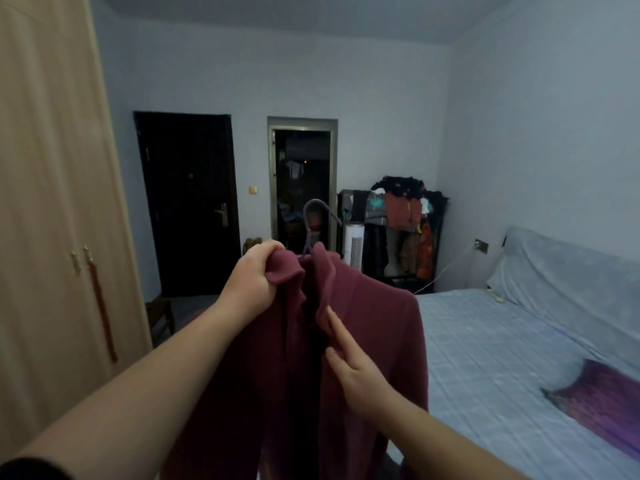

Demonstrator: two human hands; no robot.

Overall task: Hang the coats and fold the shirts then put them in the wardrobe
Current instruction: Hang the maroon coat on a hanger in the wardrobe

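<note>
Maroon wool coat [367, 327] hung on a purple plastic hanger [313, 220], held up beside the bed [485, 341]. Left hand [252, 278] had its grip bunched on the collar; right hand [349, 362] lay flat-fingered, smoothing the lapel. Hanging step nearly done, I'd say; next, the closed pale wooden wardrobe [52, 202] needs opening.

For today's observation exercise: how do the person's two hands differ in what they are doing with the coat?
The left hand is curled into a fist, gripping the coat by its collar and holding it up; the right hand has straight fingers laid against the front edge. The left hand is higher, near the hanger; the right hand is lower. Both touch the same coat.
</note>
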